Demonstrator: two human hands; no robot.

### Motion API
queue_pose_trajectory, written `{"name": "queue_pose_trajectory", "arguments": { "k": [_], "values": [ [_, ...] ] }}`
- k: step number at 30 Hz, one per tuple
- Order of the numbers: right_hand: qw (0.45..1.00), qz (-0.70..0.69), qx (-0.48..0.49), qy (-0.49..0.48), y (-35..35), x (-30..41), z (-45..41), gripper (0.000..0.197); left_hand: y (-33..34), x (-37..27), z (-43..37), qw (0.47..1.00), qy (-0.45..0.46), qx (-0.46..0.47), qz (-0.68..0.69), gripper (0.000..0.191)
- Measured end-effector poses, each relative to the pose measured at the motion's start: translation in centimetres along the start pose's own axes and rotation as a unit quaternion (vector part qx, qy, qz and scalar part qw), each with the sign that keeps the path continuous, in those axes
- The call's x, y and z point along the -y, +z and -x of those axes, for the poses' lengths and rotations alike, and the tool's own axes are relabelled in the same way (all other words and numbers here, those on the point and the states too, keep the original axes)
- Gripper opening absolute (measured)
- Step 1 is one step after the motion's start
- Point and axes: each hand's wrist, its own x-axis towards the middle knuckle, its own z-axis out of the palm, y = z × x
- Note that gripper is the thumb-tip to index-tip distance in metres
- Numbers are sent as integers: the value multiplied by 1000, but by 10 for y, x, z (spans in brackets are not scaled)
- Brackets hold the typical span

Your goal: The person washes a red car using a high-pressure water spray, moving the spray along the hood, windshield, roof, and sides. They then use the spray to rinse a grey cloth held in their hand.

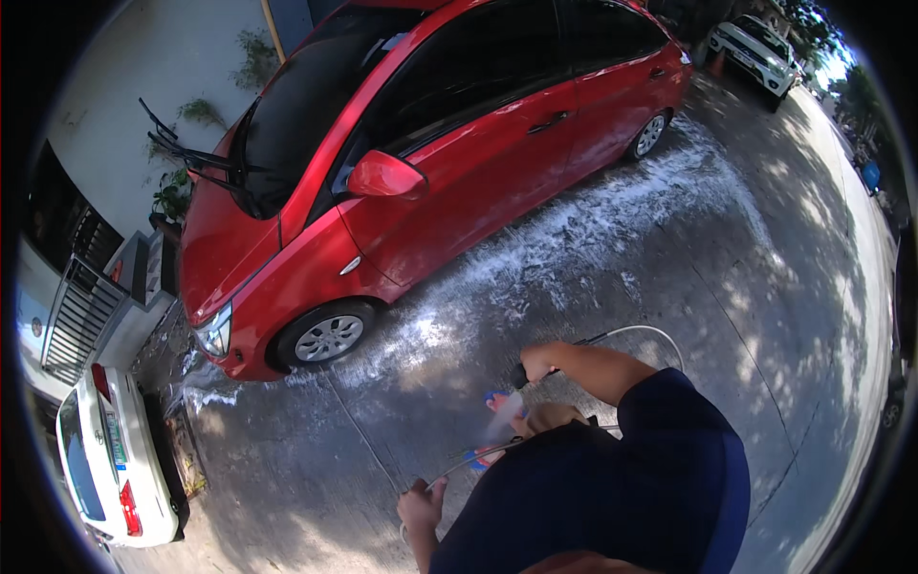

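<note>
My right hand (pixel 543 361) is closed around a black spray gun (pixel 519 376), and white mist (pixel 506 416) shows just below it, close to my feet. A pale hose (pixel 649 328) curves away behind that wrist. Lower down, my left hand (pixel 422 505) grips a stretch of hose (pixel 462 468) that runs in front of my body. Blue footwear (pixel 475 459) shows partly beneath me. Ahead stands a red car (pixel 459 208) with its wipers (pixel 193 154) raised off the windshield. White foam (pixel 545 251) lies on the concrete along its side.
A white car (pixel 115 466) is parked at lower left, near a metal railing (pixel 82 316) and a pale wall (pixel 158 64). Another white vehicle (pixel 753 50) stands at upper right beside an orange cone (pixel 717 63). The concrete ground (pixel 287 459) looks wet in places.
</note>
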Motion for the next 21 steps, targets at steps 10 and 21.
{"name": "queue_pose_trajectory", "arguments": {
  "k": [10, 21],
  "values": [
    [938, -216, -241, 128, 42, -84, 9, 44, -19, -21, -8, 1000, 3, 10, 23, 67],
    [796, -381, -350, 313, 71, -255, 55, 62, -19, -77, -22, 998, -4, -17, 59, 67]
  ]
}}
